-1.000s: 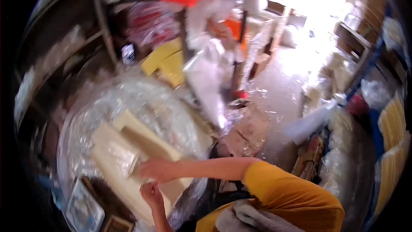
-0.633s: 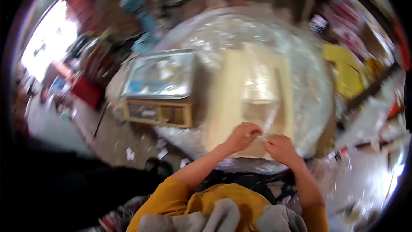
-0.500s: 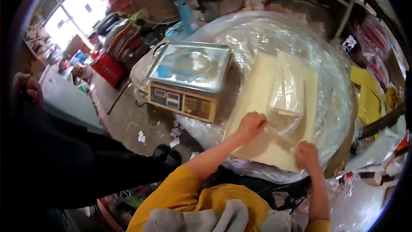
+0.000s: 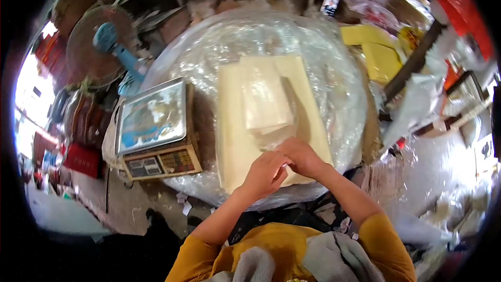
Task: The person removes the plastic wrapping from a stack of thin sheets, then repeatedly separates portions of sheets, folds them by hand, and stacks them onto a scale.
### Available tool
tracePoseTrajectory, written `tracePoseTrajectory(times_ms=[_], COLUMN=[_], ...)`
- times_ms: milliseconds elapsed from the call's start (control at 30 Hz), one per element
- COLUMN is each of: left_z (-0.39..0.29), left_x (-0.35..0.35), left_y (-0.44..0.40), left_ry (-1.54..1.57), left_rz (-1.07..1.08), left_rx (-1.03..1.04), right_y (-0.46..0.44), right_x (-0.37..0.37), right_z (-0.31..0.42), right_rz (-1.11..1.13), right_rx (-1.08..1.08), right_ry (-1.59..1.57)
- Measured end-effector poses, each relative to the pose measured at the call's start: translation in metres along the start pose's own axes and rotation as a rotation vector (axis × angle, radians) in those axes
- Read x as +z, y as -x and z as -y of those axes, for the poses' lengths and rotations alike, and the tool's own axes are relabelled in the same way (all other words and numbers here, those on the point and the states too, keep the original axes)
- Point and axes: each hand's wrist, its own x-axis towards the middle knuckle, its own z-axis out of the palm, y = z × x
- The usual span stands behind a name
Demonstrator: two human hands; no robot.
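Observation:
A clear plastic bag (image 4: 267, 96) with a folded cream-coloured bundle inside lies on a flat stack of cream sheets (image 4: 230, 130). My left hand (image 4: 265, 171) and my right hand (image 4: 301, 157) meet at the near end of the bag, fingers curled and pinched on its gathered loose plastic. The fingertips partly hide one another, and a small whitish bit shows between them. Beneath the sheets is a round table (image 4: 339, 109) covered in crinkled clear plastic.
To the left stands a weighing scale (image 4: 152, 117) with a metal pan. Behind it is a blue fan (image 4: 122, 55). Yellow packets (image 4: 378, 57) and a phone-like lit screen (image 4: 329, 5) lie at the back right. A dark-clothed person's leg (image 4: 151, 235) is at lower left.
My hands, earlier apart at two sides of the bag's near end, have come together at its middle. The view has turned right, and the dark-clothed person shows less.

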Motion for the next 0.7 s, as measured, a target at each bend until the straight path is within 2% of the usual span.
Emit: tracePoseTrajectory(times_ms=[33,67,167,200,300,333,400,433,500,600,667,700], left_z=[-0.002,0.002,0.016,0.027,0.047,0.045,0.043,0.043,0.044,0.046,0.04,0.041], left_x=[0.0,0.001,0.004,0.008,0.018,0.019,0.018,0.017,0.018,0.016,0.009,0.009], left_y=[0.002,0.005,0.007,0.01,0.02,0.019,0.018,0.017,0.018,0.018,0.016,0.018], left_ry=[0.045,0.129,-0.057,-0.105,-0.083,-0.062,-0.034,-0.021,-0.017,0.015,0.109,0.106], left_rz=[0.001,-0.043,-0.049,-0.045,-0.032,-0.107,-0.1,-0.097,-0.066,0.03,0.083,0.053], left_rx=[0.018,-0.052,-0.088,-0.016,-0.133,-0.155,-0.281,-0.345,-0.345,-0.405,-0.48,-0.394], right_y=[0.002,0.005,0.014,0.015,0.006,0.008,0.013,0.015,0.02,0.023,0.027,0.029], right_x=[-0.002,-0.003,-0.001,-0.003,-0.01,-0.009,-0.004,0.001,0.011,0.012,0.018,0.019], right_z=[0.005,0.009,0.014,0.021,0.046,0.048,0.047,0.046,0.041,0.03,0.031,0.033], right_rz=[0.012,0.029,-0.062,-0.028,0.032,-0.078,-0.301,-0.301,-0.294,-0.242,-0.186,-0.161], right_rx=[0.022,0.039,-0.018,0.046,0.672,0.65,0.597,0.472,0.219,0.034,0.129,0.185], right_ry=[-0.026,-0.056,-0.068,-0.047,-0.333,-0.387,-0.488,-0.294,0.092,0.369,0.242,0.182])
